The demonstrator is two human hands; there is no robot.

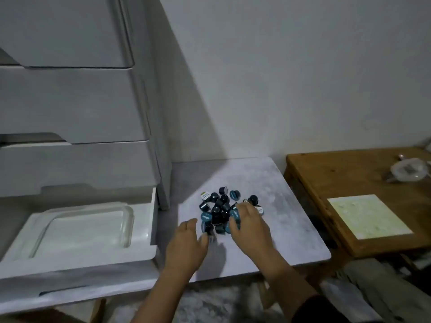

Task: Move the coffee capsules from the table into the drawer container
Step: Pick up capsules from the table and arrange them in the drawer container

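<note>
A head-worn camera looks down at a pale marbled table [291, 229] set against a white wall. Near the middle of the table lies a heap of coffee capsules [220, 210], mostly dark blue and black, a few with teal foil tops and one or two with white tops. They are piled loosely, touching one another, all on the table.

Two bare hands reach into the heap from the near edge. The left hand [186, 243] sits at the heap's near-left side, fingers spread wide and slightly curled, the thumb side touching the nearest capsules; it grips nothing that can be seen. The right hand [249, 226] lies over the heap's right side, fingers loosely curved down onto the capsules. Whether it has closed on any cannot be told, as the fingers hide what is under them.

To the left stands a white drawer unit [74, 101]. Its lowest drawer [79, 264] is pulled out, and a clear container [88, 227] sits inside it, with no capsules in it.

To the right is a wooden table [349, 183] bearing a pale yellow-green square [368, 220].
</note>
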